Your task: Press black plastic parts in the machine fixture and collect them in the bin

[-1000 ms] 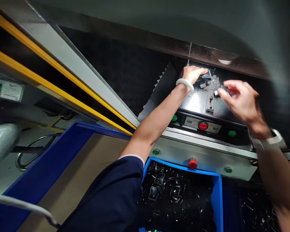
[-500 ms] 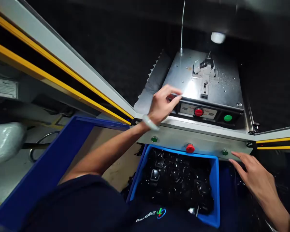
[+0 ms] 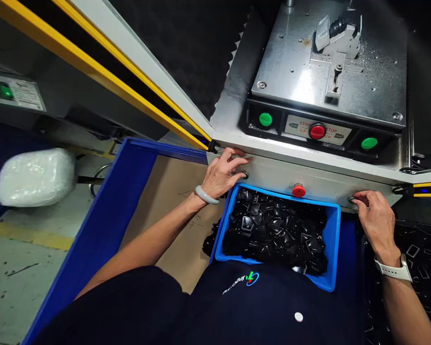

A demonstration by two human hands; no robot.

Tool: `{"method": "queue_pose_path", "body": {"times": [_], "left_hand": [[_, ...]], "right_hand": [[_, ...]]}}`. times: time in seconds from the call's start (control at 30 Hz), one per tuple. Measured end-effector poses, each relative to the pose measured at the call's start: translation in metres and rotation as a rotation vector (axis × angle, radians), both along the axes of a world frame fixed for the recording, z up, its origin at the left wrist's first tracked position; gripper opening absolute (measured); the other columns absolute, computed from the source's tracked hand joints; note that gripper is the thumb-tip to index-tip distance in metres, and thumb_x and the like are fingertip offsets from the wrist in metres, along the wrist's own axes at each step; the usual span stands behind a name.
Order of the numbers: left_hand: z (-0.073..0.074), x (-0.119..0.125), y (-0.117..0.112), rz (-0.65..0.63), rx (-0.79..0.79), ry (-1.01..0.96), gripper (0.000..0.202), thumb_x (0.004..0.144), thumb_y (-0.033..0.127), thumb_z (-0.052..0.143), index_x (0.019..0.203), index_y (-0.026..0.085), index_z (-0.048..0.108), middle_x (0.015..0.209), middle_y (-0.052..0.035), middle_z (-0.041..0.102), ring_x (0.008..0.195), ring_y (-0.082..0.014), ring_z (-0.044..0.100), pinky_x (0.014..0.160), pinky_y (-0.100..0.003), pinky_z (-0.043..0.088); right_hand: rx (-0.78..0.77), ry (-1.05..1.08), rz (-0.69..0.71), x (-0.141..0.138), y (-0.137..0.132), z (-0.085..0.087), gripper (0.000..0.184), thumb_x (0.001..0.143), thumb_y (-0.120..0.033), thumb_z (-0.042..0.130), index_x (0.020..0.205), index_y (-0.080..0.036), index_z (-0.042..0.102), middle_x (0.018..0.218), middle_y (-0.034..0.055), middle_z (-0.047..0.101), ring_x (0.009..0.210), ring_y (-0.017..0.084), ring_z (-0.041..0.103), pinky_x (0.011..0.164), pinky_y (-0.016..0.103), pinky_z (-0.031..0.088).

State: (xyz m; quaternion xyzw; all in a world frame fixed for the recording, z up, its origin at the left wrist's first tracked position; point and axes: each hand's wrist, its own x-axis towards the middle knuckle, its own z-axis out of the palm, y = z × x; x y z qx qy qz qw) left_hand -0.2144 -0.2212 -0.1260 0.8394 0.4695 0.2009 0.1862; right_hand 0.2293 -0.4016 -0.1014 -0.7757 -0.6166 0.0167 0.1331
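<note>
My left hand (image 3: 222, 172) is at the left end of the pale front panel (image 3: 269, 175). Its thumb touches the left green button (image 3: 244, 176), and the fingers are spread above it along the panel. At the panel's other end my right hand (image 3: 377, 218) has its thumb and forefinger at the right push button (image 3: 352, 199), apart from each other and partly covering it. Neither hand holds anything. Between them a red mushroom button (image 3: 299, 190) sticks out. Behind the panel, a metal fixture (image 3: 339, 43) on a steel plate (image 3: 287, 76) carries a black part (image 3: 337, 28).
Below the panel stands a blue bin (image 3: 335, 249) of glossy black plastic parts (image 3: 273, 223). The machine base has a red stop button (image 3: 317, 131) and two green buttons (image 3: 266, 119). A yellow-edged frame (image 3: 143, 76) slants at left. Scattered dark pieces lie at lower right.
My left hand has come down from the machine base's front edge to the left panel button. My right hand has closed in on the right button. The view has shifted.
</note>
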Motion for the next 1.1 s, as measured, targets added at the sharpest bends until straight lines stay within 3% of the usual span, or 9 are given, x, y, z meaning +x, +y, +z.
{"method": "queue_pose_path", "body": {"times": [0.2, 0.33, 0.47, 0.6, 0.7, 0.83, 0.93, 1.0, 1.1], "left_hand": [[-0.028, -0.020, -0.036, 0.345, 0.065, -0.227, 0.028, 0.094, 0.027, 0.075, 0.121, 0.021, 0.070, 0.131, -0.0092, 0.058, 0.085, -0.0152, 0.063, 0.083, -0.032, 0.057], [-0.052, -0.048, -0.060, 0.609, -0.190, -0.104, 0.011, 0.094, 0.011, 0.057, 0.100, 0.017, 0.065, 0.110, -0.0074, 0.065, 0.084, -0.0158, 0.065, 0.083, -0.029, 0.056], [-0.079, -0.052, -0.071, 0.652, -0.496, 0.102, 0.013, 0.096, 0.014, 0.056, 0.102, 0.017, 0.068, 0.113, -0.0090, 0.072, 0.097, -0.0213, 0.069, 0.095, -0.035, 0.055], [-0.104, -0.041, -0.058, 0.681, -0.576, 0.135, 0.023, 0.098, 0.030, 0.063, 0.114, 0.015, 0.071, 0.122, -0.0175, 0.073, 0.127, -0.0351, 0.063, 0.108, -0.045, 0.049], [-0.115, -0.044, -0.046, 0.658, -0.694, 0.123, 0.031, 0.087, 0.027, 0.073, 0.116, 0.016, 0.072, 0.109, -0.0161, 0.076, 0.121, -0.0380, 0.068, 0.104, -0.045, 0.051], [-0.112, -0.068, -0.047, 0.643, -0.811, 0.000, 0.025, 0.072, 0.021, 0.078, 0.096, 0.019, 0.073, 0.086, -0.0084, 0.074, 0.097, -0.0303, 0.073, 0.082, -0.032, 0.054], [-0.099, -0.089, -0.056, 0.711, -0.868, -0.157, 0.020, 0.067, 0.022, 0.079, 0.081, 0.017, 0.065, 0.070, -0.0042, 0.065, 0.073, -0.0224, 0.066, 0.064, -0.027, 0.048], [-0.085, -0.097, -0.061, 0.773, -0.882, -0.288, 0.025, 0.069, 0.027, 0.077, 0.087, 0.016, 0.063, 0.071, -0.0032, 0.064, 0.065, -0.0178, 0.062, 0.059, -0.025, 0.044], [-0.055, -0.092, -0.065, 0.813, -0.847, -0.538, 0.045, 0.074, 0.032, 0.073, 0.115, 0.016, 0.062, 0.090, -0.0049, 0.071, 0.077, -0.0159, 0.067, 0.064, -0.023, 0.049]], "right_hand": [[-0.017, -0.125, 0.172, -0.072, -0.019, -0.015, 0.034, 0.111, -0.042, 0.046, 0.120, -0.022, 0.072, 0.104, 0.0080, 0.076, 0.089, 0.021, 0.070, 0.068, 0.031, 0.044], [-0.275, -0.023, 0.294, -0.105, -0.021, -0.050, 0.051, 0.113, -0.050, 0.032, 0.115, -0.018, 0.071, 0.098, 0.0098, 0.079, 0.084, 0.022, 0.075, 0.058, 0.031, 0.040], [-0.373, 0.069, 0.284, -0.106, -0.016, -0.061, 0.054, 0.113, -0.054, 0.027, 0.106, -0.022, 0.070, 0.092, 0.0081, 0.079, 0.076, 0.023, 0.075, 0.054, 0.031, 0.041], [-0.332, 0.303, 0.281, -0.099, -0.018, -0.048, 0.049, 0.109, -0.061, 0.037, 0.115, -0.027, 0.071, 0.102, 0.0049, 0.081, 0.084, 0.022, 0.078, 0.066, 0.032, 0.055], [-0.265, 0.514, 0.268, -0.099, -0.021, -0.036, 0.047, 0.105, -0.065, 0.047, 0.117, -0.028, 0.074, 0.110, 0.0044, 0.081, 0.093, 0.022, 0.079, 0.082, 0.034, 0.062], [-0.266, 0.681, 0.189, -0.096, -0.022, -0.018, 0.041, 0.099, -0.064, 0.060, 0.116, -0.030, 0.077, 0.108, 0.0029, 0.082, 0.090, 0.023, 0.080, 0.080, 0.034, 0.066], [-0.315, 0.709, 0.164, -0.091, -0.020, -0.003, 0.041, 0.094, -0.062, 0.069, 0.120, -0.033, 0.078, 0.107, 0.0026, 0.082, 0.086, 0.023, 0.080, 0.062, 0.029, 0.063], [-0.334, 0.724, 0.163, -0.090, -0.017, 0.006, 0.039, 0.092, -0.062, 0.071, 0.117, -0.033, 0.079, 0.107, 0.0029, 0.082, 0.077, 0.022, 0.079, 0.052, 0.027, 0.058], [-0.285, 0.789, 0.146, -0.102, -0.006, 0.015, 0.036, 0.094, -0.061, 0.070, 0.110, -0.030, 0.079, 0.105, 0.0036, 0.082, 0.069, 0.018, 0.075, 0.060, 0.029, 0.061]]}}
